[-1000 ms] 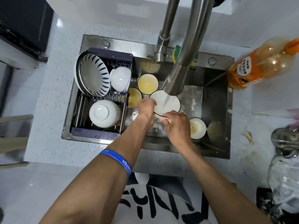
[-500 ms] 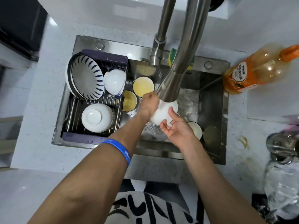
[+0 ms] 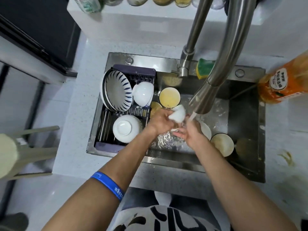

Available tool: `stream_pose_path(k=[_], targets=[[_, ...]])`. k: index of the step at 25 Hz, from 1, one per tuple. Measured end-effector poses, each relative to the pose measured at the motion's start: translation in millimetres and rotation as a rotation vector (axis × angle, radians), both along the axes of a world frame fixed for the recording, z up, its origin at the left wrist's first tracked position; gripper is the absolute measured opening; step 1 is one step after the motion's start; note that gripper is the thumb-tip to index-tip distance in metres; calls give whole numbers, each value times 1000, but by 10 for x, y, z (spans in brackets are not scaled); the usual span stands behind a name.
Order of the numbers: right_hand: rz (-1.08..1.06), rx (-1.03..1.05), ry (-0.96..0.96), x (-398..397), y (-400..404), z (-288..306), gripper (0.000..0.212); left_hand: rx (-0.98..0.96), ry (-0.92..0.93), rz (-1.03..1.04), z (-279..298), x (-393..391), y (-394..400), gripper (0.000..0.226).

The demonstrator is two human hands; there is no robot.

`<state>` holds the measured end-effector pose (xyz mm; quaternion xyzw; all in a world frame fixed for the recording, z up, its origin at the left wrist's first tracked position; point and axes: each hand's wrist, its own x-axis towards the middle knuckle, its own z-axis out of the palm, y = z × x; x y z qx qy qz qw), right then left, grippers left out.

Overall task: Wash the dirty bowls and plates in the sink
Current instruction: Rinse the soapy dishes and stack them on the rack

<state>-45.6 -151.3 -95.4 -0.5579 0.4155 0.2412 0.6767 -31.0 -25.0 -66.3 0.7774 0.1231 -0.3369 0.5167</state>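
My left hand (image 3: 160,121) grips a small white bowl (image 3: 178,114), tipped with its outside facing up, just left of the running water. My right hand (image 3: 190,132) lies beneath the stream with relaxed fingers, close to the bowl's lower rim. In the sink (image 3: 175,158) stand a bowl with yellow residue (image 3: 169,98), a second yellow one (image 3: 155,106) partly hidden by my left hand, a dirty dark-rimmed bowl (image 3: 222,144) at the right, and a white dish (image 3: 206,130) behind my right hand.
A drying rack (image 3: 108,145) in the sink's left part holds a blue-striped bowl (image 3: 119,92), a tilted white bowl (image 3: 143,93) and an upturned white bowl (image 3: 126,130). The faucet spout (image 3: 205,100) hangs overhead. A sponge (image 3: 204,68) and an orange bottle (image 3: 286,82) sit behind.
My left hand turned the white bowl over and drew it left, out of the stream. My right hand let go of it and now sits under the water.
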Motion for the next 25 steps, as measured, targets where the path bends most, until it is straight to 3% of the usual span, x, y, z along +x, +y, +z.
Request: stream_pose_path(k=[1,3,4,6,8,9,11,12,14,17,19,21,23,25], targets=[[142,-171,-193,-65,-110,-22,34,89,-115,-173,12,-22,3,23],[688,-568,-567,-168,-353,-13,44,156,-300,-422,6,-46,45,16],[930,-668,-665,-192,-440,18,37,216,-417,-541,4,-64,61,18],[1086,-703,-709,-221,-522,105,23,403,-709,-722,42,-94,110,27],[1026,-843,-810,-321,-569,143,24,530,-843,-651,4,-171,138,39],[1001,-966,-856,-392,-585,147,24,455,-784,-462,5,-221,125,47],[994,-1096,-894,-521,-544,130,24,105,-456,72,63,-282,59,61],[989,-1107,-899,-553,-495,140,24,-43,-281,306,92,-308,30,59],[973,-1118,-887,-557,-419,202,23,-138,-24,578,183,-339,-21,41],[1009,-1202,-873,-528,-365,272,24,-181,112,708,137,-366,32,44],[999,-1170,-862,-541,-358,281,22,-157,121,660,22,-355,70,54],[930,-1149,-795,-531,-340,270,20,-133,143,612,64,-341,51,43],[951,-1152,-776,-542,-323,241,19,-185,210,684,104,-314,29,27],[982,-1121,-808,-601,-312,194,18,-274,262,760,88,-289,-13,25]])
